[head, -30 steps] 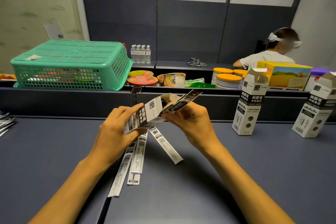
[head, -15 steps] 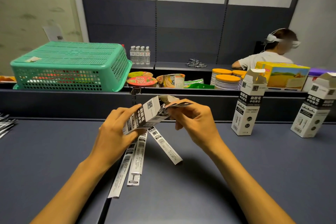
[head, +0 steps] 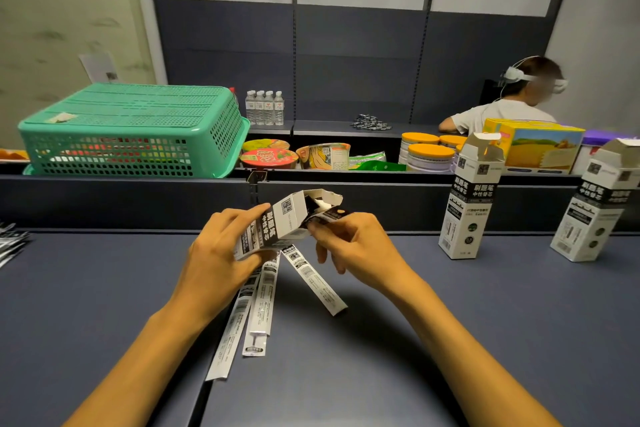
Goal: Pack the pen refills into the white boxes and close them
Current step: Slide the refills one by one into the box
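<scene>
Left hand (head: 221, 263) gripping white box (head: 277, 224), tilted above the table (head: 485, 322), top flaps open toward the right. Right hand (head: 353, 246) pinching pen refill (head: 327, 215), its end at the box mouth. Three packaged refills (head: 259, 302) flat on table beneath. Two more white boxes (head: 472, 198) upright at right, flaps open.

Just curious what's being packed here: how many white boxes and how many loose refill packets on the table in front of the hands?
White cardboard boxes: 3 (one held, two standing)
Flat white refill packets lying under the hands: 3
Total: 6
</scene>
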{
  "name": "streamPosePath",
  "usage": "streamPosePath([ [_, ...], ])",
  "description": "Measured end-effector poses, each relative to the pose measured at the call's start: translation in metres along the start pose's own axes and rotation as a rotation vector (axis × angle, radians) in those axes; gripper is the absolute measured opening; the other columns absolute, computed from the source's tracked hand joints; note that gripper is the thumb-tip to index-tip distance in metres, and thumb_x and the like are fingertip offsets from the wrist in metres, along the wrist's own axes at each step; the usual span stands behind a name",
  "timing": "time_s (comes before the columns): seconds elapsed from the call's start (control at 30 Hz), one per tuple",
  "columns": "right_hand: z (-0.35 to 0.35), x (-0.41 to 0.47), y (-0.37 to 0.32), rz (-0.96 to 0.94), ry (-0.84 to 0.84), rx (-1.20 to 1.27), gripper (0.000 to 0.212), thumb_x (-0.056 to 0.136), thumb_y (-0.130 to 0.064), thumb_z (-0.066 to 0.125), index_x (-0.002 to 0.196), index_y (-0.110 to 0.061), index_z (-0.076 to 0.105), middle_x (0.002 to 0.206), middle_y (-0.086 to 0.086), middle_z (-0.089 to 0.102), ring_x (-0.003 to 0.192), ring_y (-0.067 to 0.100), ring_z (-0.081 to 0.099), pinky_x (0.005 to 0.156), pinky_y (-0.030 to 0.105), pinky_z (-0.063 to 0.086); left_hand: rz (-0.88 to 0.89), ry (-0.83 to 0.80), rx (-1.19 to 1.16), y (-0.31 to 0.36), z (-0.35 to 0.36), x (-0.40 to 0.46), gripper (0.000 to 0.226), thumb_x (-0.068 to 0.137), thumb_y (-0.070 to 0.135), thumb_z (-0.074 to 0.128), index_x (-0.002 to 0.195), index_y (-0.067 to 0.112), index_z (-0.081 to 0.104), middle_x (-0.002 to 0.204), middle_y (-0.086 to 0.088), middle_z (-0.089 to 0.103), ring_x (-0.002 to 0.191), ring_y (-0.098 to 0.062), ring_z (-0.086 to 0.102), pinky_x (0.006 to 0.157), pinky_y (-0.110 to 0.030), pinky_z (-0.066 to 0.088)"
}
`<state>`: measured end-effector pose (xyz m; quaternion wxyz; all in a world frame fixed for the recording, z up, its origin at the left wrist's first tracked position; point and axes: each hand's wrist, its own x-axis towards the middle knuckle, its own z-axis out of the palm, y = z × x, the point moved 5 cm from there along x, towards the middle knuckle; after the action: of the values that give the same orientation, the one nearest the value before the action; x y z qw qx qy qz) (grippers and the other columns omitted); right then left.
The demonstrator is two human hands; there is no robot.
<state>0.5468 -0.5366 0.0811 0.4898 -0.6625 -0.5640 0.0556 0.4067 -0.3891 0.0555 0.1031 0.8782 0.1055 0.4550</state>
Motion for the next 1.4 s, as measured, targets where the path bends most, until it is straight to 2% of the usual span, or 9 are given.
streamPosePath([
  [0.07,-0.005,0.0,-0.004,-0.045,0.062,0.075,0.014,0.096,-0.023,0.06,0.102,-0.017,0.071,0.07,-0.002,0.07,0.042,0.014,0.049,0.048,0.03,0.048,-0.009,0.003,0.0,-0.001,-0.001,0.0,0.075,0.073,0.016,0.082,0.139,0.025,0.048,0.111,0.002,0.058,0.099,-0.009,0.052,0.08,-0.023,0.049],
  [0.13,-0.012,0.0,-0.007,-0.08,0.128,0.185,0.022,0.094,-0.017,0.063,0.115,-0.024,0.066,0.075,0.007,0.071,0.042,0.015,0.048,0.046,0.037,0.048,-0.017,0.007,0.0,-0.001,-0.002,0.001,0.075,0.073,0.016,0.082,0.139,0.025,0.048,0.112,0.002,0.058,0.1,-0.01,0.052,0.08,-0.026,0.051],
  [0.23,-0.021,-0.002,-0.007,-0.116,0.172,0.242,0.022,0.092,-0.014,0.065,0.109,-0.026,0.067,0.074,0.008,0.071,0.044,0.021,0.052,0.046,0.036,0.049,-0.018,0.007,0.002,-0.001,-0.002,0.001,0.075,0.073,0.015,0.081,0.139,0.025,0.048,0.112,0.001,0.058,0.1,-0.011,0.052,0.08,-0.03,0.052],
  [0.33,-0.02,-0.004,-0.005,-0.136,0.18,0.209,0.019,0.091,-0.014,0.064,0.104,-0.028,0.068,0.074,0.004,0.07,0.049,0.015,0.057,0.046,0.029,0.051,-0.017,0.008,0.005,-0.001,-0.002,0.0,0.075,0.073,0.013,0.081,0.139,0.024,0.048,0.112,0.001,0.058,0.1,-0.011,0.052,0.081,-0.028,0.051],
  [0.5,-0.012,-0.001,-0.003,-0.166,0.171,0.132,0.017,0.092,-0.011,0.063,0.104,-0.021,0.07,0.086,0.001,0.074,0.059,0.025,0.068,0.052,0.025,0.056,-0.022,0.018,0.007,-0.001,-0.002,0.0,0.076,0.072,0.014,0.083,0.139,0.024,0.048,0.111,0.001,0.058,0.098,-0.011,0.052,0.08,-0.023,0.048],
  [0.7,-0.011,-0.001,-0.006,-0.224,0.202,0.053,0.018,0.094,-0.012,0.061,0.107,-0.022,0.067,0.083,-0.011,0.069,0.055,0.013,0.065,0.05,0.02,0.053,-0.011,0.004,0.015,0.0,-0.001,0.001,0.076,0.073,0.019,0.082,0.14,0.022,0.047,0.111,0.001,0.058,0.099,-0.009,0.051,0.08,-0.019,0.046],
  [0.93,-0.004,0.0,0.002,-0.215,0.145,-0.005,0.021,0.095,-0.009,0.059,0.111,-0.01,0.071,0.084,-0.004,0.071,0.048,0.015,0.061,0.05,0.021,0.054,-0.015,0.008,0.006,0.0,-0.001,0.0,0.076,0.072,0.016,0.083,0.139,0.021,0.049,0.111,0.001,0.058,0.098,-0.012,0.053,0.08,-0.021,0.048],
  [1.2,0.012,0.001,0.008,-0.081,-0.059,-0.169,0.039,0.094,-0.033,0.046,0.126,-0.021,0.064,0.083,0.002,0.074,0.051,0.001,0.059,0.051,0.015,0.046,0.003,-0.008,0.011,0.002,0.0,0.0,0.074,0.071,0.013,0.083,0.138,0.019,0.051,0.111,-0.002,0.059,0.099,-0.015,0.055,0.081,-0.02,0.047],
  [1.4,0.017,0.001,0.008,-0.056,-0.144,-0.167,0.04,0.095,-0.03,0.048,0.134,-0.025,0.056,0.088,0.004,0.075,0.051,0.001,0.058,0.054,0.019,0.05,0.018,-0.003,0.003,0.005,-0.001,-0.001,0.074,0.07,0.014,0.083,0.137,0.019,0.051,0.111,-0.002,0.059,0.099,-0.012,0.053,0.081,-0.019,0.046],
])
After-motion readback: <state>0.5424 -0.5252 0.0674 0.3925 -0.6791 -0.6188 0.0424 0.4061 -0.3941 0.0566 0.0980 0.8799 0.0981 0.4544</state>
